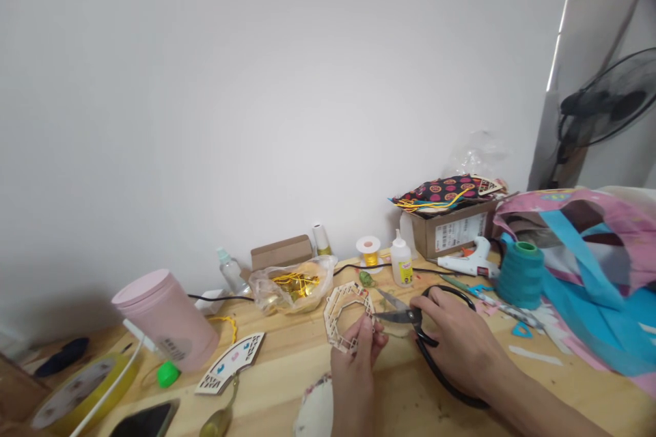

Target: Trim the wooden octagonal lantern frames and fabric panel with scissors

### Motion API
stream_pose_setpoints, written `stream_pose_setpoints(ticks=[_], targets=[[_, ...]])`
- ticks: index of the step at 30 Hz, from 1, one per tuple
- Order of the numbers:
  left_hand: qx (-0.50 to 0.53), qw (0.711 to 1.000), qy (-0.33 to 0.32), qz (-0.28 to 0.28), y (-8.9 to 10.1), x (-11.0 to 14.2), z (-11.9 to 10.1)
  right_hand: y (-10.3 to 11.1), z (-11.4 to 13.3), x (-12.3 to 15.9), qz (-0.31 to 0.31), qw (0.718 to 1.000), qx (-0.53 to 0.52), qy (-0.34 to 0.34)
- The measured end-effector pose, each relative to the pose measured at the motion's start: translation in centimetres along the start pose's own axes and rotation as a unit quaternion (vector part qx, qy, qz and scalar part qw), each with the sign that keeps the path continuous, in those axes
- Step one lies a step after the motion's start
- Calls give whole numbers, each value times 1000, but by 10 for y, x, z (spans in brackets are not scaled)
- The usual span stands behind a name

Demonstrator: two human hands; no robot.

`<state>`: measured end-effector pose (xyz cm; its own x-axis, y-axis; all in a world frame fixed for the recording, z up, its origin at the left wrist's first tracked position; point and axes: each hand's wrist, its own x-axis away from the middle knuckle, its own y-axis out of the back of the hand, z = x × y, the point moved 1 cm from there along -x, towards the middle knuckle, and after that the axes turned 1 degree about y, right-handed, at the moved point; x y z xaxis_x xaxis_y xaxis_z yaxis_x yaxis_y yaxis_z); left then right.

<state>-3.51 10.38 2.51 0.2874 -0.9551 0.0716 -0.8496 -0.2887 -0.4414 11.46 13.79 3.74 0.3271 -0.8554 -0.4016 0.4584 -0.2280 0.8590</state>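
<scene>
My left hand (363,345) pinches the lower right side of an octagonal wooden frame (332,317) with cut-out lattice, held up over the table. In my right hand (458,338) is a pair of black-handled scissors (410,317), its blades apart and pointing left. The lower blade tip is at the frame's right edge, just above my left fingers; whether it touches cannot be made out. A thin greenish cord runs below the blades. Close behind the frame lies a small green knotted piece (367,278). A pale round piece (315,410) with a decorated edge is partly hidden by my left forearm.
At the back stand a glue bottle (402,261), a spool of yellow thread (369,252) and a plastic bag (292,285). Rightward are a glue gun (471,259), a teal thread cone (521,276) and a cardboard box (451,229). Leftward: a pink canister (167,321), a fan-shaped piece (230,362), tape (87,392), a phone (146,420).
</scene>
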Motion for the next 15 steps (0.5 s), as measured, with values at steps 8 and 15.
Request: stream_pose_setpoints(ticks=[8,15], targets=[[-57,997,-44,22,0,-2,4,-6,1,4,37,991,-120,-50],[-71,997,-35,-5,-1,4,4,5,-19,-7,-25,985,-127,-117]])
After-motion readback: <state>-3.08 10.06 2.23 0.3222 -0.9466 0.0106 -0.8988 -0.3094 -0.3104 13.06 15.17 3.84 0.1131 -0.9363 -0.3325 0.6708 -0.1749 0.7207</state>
